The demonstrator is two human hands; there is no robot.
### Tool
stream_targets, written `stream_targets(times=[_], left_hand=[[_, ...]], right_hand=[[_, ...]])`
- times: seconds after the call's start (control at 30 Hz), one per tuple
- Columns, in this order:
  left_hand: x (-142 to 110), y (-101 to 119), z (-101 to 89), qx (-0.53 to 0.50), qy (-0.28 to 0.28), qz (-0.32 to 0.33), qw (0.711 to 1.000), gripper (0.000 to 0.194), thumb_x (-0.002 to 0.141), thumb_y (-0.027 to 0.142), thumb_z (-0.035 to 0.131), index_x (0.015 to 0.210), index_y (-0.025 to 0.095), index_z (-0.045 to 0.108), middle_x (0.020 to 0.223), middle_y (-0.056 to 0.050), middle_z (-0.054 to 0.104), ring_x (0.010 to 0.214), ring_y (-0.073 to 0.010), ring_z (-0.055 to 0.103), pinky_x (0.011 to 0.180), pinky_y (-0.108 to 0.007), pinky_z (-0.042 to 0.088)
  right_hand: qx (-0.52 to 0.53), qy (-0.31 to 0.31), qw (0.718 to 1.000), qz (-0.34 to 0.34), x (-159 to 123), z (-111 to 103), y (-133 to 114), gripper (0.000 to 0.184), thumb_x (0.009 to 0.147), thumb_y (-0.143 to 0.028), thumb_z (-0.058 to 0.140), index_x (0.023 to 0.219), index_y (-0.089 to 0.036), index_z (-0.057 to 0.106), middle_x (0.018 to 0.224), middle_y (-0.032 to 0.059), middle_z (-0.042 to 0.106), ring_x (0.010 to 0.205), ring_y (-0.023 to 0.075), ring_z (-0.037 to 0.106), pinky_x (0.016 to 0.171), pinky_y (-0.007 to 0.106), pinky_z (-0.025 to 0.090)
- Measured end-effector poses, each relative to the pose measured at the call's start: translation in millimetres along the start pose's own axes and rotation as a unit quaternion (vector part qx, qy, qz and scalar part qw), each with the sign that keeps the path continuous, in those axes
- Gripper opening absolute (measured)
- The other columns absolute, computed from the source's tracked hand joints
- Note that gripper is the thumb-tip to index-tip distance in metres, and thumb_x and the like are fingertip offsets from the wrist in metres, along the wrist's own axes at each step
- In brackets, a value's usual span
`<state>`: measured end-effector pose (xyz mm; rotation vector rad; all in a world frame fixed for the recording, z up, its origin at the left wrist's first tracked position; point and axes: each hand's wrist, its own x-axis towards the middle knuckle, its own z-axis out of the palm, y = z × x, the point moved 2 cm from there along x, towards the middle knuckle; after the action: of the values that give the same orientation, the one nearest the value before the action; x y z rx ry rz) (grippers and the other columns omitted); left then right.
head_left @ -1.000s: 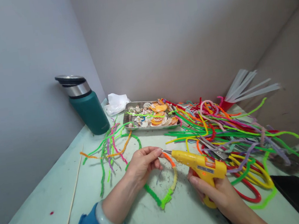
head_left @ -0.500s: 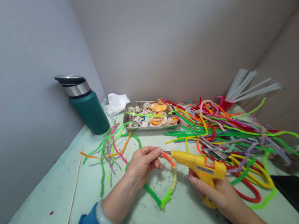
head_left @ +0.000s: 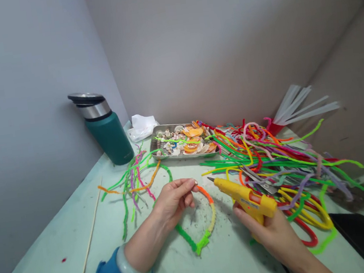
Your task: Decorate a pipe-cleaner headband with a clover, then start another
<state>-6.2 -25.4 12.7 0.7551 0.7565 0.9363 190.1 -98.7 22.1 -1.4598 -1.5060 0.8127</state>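
Observation:
My left hand is closed in a pinch, with a tiny whitish piece at the fingertips; its kind is too small to make out. Below that hand is a pipe cleaner ring in orange, yellow and green, its upper left part hidden behind the fingers. Whether the fingers also grip the ring I cannot tell. My right hand is wrapped round the handle of a yellow hot glue gun. Its dark nozzle points up and left, a short gap away from my left fingertips.
A metal tray of shells stands at the back. Pipe cleaners and scissors lie heaped at right, before a red cup of glue sticks. To the left are a green bottle, a thin stick and joined pipe cleaners.
The glue gun has pulled back to the right, and its nozzle has come away from my left fingertips. My left hand has stayed almost still.

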Motion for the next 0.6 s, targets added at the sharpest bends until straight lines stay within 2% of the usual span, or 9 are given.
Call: stream_targets(times=[0.13,0.3,0.5,0.6], left_hand=[[-1.7,1.4,3.1,-0.019,-0.009,-0.014,1.000,0.020,0.073,0.030,0.066,0.074,0.010,0.061,0.051,0.002,0.051,0.038,-0.0034,0.040,0.043,-0.017,0.036],[-1.2,-0.4,3.8,-0.025,-0.011,-0.016,1.000,0.021,0.071,0.031,0.068,0.071,0.011,0.059,0.052,0.003,0.051,0.037,-0.0027,0.037,0.042,-0.018,0.036],[-1.1,-1.4,4.0,-0.028,-0.017,-0.019,0.999,0.021,0.072,0.031,0.067,0.073,0.012,0.058,0.053,0.004,0.049,0.037,-0.0022,0.037,0.042,-0.017,0.034],[-1.2,-1.6,3.7,-0.028,-0.016,-0.020,0.999,0.020,0.072,0.030,0.067,0.073,0.011,0.058,0.057,0.003,0.051,0.038,-0.0019,0.037,0.042,-0.017,0.035]], right_hand=[[0.032,0.015,0.999,-0.008,-2.9,-0.9,-4.1,0.018,0.072,-0.034,0.064,0.083,-0.020,0.065,0.079,0.0059,0.067,0.074,0.0219,0.062,0.069,0.031,0.052],[0.056,0.018,0.998,0.010,-11.1,8.2,-12.8,0.020,0.073,-0.038,0.063,0.079,-0.019,0.066,0.075,0.0067,0.068,0.072,0.0223,0.063,0.066,0.030,0.053],[0.029,-0.053,0.998,-0.012,-12.3,12.1,-8.4,0.020,0.075,-0.033,0.062,0.088,-0.018,0.066,0.085,0.0078,0.069,0.078,0.0231,0.063,0.068,0.030,0.053],[0.020,-0.063,0.998,-0.025,-10.8,11.5,-8.5,0.019,0.077,-0.031,0.061,0.089,-0.017,0.066,0.085,0.0077,0.070,0.076,0.0224,0.063,0.066,0.029,0.052]])
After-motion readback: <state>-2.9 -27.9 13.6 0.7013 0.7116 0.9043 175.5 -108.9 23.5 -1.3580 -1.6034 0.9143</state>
